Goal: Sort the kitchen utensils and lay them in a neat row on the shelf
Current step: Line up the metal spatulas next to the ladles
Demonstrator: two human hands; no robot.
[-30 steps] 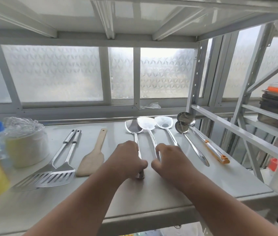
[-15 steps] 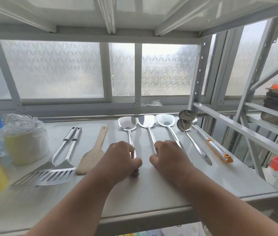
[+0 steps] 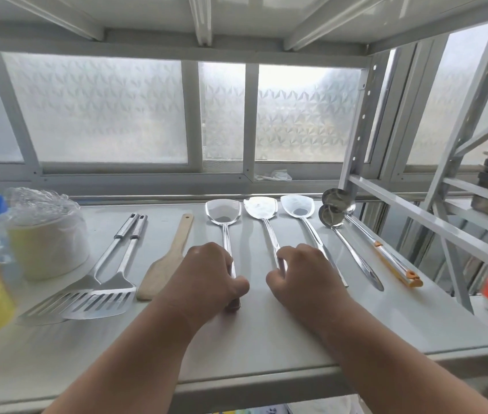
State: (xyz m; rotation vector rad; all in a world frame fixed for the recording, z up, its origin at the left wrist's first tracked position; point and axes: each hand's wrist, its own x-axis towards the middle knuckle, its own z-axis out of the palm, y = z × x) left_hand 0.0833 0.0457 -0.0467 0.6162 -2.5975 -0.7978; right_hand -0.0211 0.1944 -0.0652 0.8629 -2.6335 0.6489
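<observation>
Spanning the white shelf (image 3: pixel 266 333), the utensils lie in a row, handles toward me, heads toward the window. My left hand (image 3: pixel 207 276) curls round the handle of the left steel turner (image 3: pixel 224 212); my right hand (image 3: pixel 302 276) pinches the middle steel turner (image 3: pixel 260 208). Both long axes run straight away from my grips, nearly parallel; spacing looks like what's left to even.

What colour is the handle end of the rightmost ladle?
Orange, on the ladle nearest the shelf's right edge; the head view shows it clearly.
</observation>
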